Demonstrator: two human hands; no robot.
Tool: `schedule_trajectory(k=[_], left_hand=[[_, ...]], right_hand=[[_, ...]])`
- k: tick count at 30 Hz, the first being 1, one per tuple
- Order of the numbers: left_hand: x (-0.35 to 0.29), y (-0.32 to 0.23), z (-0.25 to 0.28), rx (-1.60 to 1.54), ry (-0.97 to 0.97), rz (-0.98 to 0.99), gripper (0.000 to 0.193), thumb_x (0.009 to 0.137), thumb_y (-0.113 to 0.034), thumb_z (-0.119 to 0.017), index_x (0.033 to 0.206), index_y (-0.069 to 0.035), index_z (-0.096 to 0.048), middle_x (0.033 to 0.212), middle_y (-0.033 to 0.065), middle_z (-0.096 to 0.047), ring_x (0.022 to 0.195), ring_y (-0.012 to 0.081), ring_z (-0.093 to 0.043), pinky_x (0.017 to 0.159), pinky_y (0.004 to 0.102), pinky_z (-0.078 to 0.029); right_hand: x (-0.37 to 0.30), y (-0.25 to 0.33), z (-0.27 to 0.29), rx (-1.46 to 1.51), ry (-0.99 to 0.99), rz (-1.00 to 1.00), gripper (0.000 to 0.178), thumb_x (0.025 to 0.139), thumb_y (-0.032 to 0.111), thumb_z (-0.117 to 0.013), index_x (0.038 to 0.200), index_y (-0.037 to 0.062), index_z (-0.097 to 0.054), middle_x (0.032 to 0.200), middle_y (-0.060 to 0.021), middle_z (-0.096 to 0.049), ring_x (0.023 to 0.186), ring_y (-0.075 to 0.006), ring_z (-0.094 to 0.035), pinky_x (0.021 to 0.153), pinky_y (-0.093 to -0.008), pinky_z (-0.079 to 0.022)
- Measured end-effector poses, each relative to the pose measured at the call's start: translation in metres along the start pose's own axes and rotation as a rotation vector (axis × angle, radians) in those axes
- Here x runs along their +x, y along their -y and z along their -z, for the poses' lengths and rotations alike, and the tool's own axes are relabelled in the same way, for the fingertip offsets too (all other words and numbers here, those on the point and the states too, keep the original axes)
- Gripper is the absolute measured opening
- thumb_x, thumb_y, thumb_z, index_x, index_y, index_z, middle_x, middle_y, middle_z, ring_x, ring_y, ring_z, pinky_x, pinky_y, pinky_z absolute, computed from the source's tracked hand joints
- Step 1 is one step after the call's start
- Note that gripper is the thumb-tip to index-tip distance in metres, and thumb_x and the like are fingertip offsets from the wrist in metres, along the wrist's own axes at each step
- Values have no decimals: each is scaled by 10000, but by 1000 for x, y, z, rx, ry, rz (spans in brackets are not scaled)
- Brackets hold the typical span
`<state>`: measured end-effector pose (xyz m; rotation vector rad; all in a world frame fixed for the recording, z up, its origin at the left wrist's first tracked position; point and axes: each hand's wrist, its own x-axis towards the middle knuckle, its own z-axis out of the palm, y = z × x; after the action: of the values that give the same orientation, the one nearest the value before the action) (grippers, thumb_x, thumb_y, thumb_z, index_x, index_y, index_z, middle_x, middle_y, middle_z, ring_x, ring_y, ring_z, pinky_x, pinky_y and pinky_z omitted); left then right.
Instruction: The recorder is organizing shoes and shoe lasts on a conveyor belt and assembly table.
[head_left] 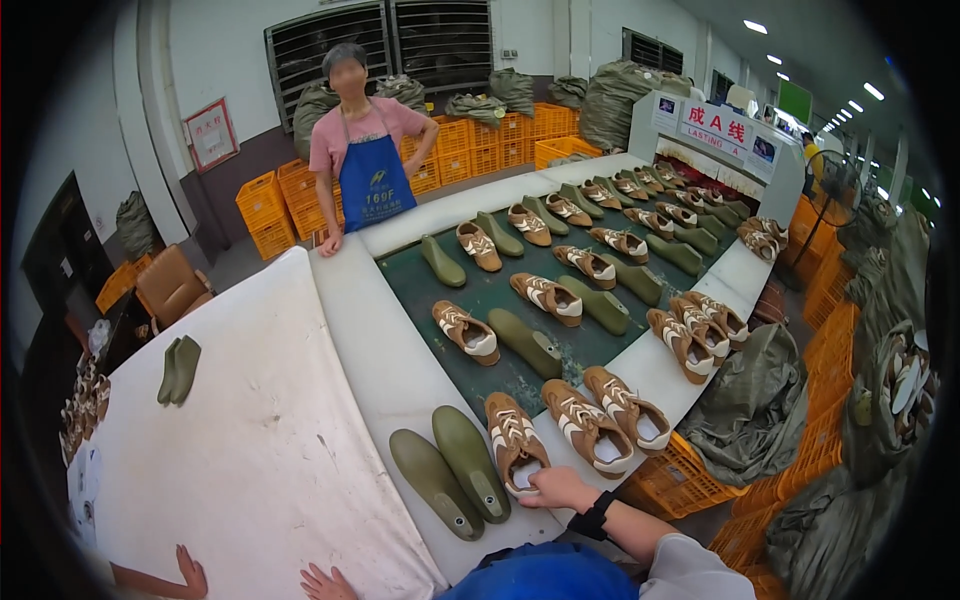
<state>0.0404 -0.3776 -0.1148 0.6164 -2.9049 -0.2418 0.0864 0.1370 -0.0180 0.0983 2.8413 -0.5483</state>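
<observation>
The right hand [556, 487] pinches the heel of a brown shoe [515, 442], steadying it beside two green lasts [452, 470]; the left hand [325, 583] lies flat and spread on the white table [250, 430].

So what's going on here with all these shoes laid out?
A person stands at a long conveyor belt in a shoe workshop. Their right hand grips the heel of a brown and white sneaker at the near end, beside two green shoe lasts. Their left hand rests flat on the white table. More sneakers and green lasts lie along the belt. Another person in a blue apron stands at the far end, one hand on the table edge.
</observation>
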Motion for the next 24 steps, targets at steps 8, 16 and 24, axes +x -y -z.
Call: schedule_trajectory(k=[8,16,24], left_hand=[[-31,1,3,129,-59,232,608,833,-420,-509,1322,-82,-384,1357,251,-342,1248,403,-321,1018,483,-278],[-7,-60,-36,131,-93,277,601,861,-504,-441,1325,-124,-406,1373,228,-338,1233,380,-358,1010,480,-289],[103,-172,-94,-298,-240,-4,626,859,-535,-406,1331,-124,-400,1376,221,-340,1236,376,-357,1011,487,-285]], right_hand=[[19,-4,3,-37,135,59,477,737,518,-585,843,59,-662,799,-151,-655,764,-307,-640,677,-409,-507],[20,-18,5,-42,184,120,444,730,487,-603,811,52,-636,743,-168,-639,729,-344,-627,637,-432,-498],[28,-22,8,-86,317,279,452,661,457,-657,795,26,-652,725,-164,-640,717,-356,-624,633,-436,-495]])
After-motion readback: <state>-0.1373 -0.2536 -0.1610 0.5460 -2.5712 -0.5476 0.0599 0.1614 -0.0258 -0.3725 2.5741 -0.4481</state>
